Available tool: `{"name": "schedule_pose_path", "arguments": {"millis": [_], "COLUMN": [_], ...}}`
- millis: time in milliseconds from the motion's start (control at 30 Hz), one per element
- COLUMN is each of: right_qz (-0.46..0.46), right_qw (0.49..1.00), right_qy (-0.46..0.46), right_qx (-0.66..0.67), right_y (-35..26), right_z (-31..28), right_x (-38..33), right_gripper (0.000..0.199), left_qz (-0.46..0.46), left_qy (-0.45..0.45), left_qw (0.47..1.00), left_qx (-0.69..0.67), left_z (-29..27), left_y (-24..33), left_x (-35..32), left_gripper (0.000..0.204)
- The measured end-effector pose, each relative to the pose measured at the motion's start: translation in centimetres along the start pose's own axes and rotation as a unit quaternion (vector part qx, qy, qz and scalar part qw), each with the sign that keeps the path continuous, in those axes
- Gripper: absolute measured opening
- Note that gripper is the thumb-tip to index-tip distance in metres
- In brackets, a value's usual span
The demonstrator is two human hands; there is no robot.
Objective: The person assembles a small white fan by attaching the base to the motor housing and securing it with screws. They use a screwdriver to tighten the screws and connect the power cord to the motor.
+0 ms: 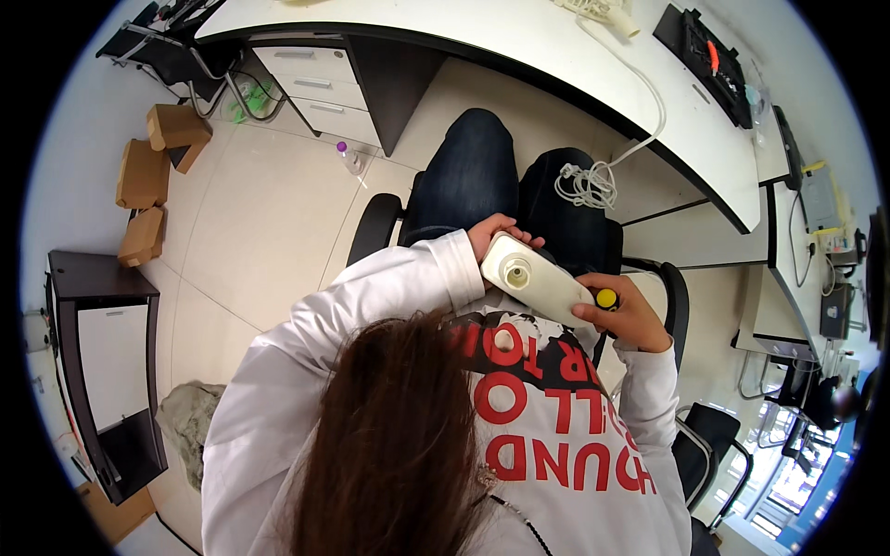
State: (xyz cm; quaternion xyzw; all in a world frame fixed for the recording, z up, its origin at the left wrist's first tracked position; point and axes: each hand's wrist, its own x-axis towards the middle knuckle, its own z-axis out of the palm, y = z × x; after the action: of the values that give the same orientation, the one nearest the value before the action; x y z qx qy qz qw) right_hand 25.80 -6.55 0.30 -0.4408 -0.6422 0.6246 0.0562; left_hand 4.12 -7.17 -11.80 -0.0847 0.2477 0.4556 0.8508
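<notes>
Above my lap is a long white plastic housing (549,289) with rounded ends and a round, ringed hole in its upper face. My left hand (496,235) is closed round its left end, with the fingers along the far edge. My right hand (629,313) grips the other end, the thumb on the top face. A dark handle with a round yellow end (606,298) also sits in my right hand, between thumb and fingers. The rest of that tool is hidden, so its kind does not show.
A white desk (519,42) curves across the far side. From a pale device (607,13) on it, a white cable (590,185) hangs down and lies coiled at my right knee. An open black case (709,69) holds an orange-handled tool. A bottle (349,159) and cardboard boxes (144,174) are on the floor.
</notes>
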Motion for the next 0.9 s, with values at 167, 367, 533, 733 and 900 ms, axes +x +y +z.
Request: {"name": "schedule_pose_path", "arguments": {"millis": [167, 367, 533, 733, 900], "right_qz": [0.020, 0.012, 0.004, -0.031, 0.017], "right_qw": [0.999, 0.999, 1.000, 0.999, 0.975], "right_qy": [0.007, -0.029, -0.025, 0.013, 0.213], "right_qx": [0.027, -0.007, 0.000, -0.016, 0.066], "right_y": [1.0, 0.9, 1.4, 1.8, 2.9], "right_z": [-0.2, -0.8, -0.8, -1.3, -4.2], "right_x": [0.6, 0.7, 0.8, 0.0, -2.8], "right_gripper": [0.029, 0.028, 0.028, 0.032, 0.031], "left_qz": [-0.045, -0.048, 0.004, 0.146, 0.110], "left_qy": [-0.034, -0.013, -0.020, 0.213, 0.162], "left_qw": [0.997, 0.997, 0.999, 0.966, 0.980], "left_qx": [-0.049, -0.059, -0.026, -0.027, -0.024], "left_z": [-1.1, -1.3, -2.4, -1.6, -1.7], "left_y": [-0.2, -0.2, 0.2, 0.5, 2.2], "left_x": [1.1, 0.8, 1.5, 1.1, 0.4], "left_gripper": [0.027, 0.025, 0.025, 0.015, 0.015]}}
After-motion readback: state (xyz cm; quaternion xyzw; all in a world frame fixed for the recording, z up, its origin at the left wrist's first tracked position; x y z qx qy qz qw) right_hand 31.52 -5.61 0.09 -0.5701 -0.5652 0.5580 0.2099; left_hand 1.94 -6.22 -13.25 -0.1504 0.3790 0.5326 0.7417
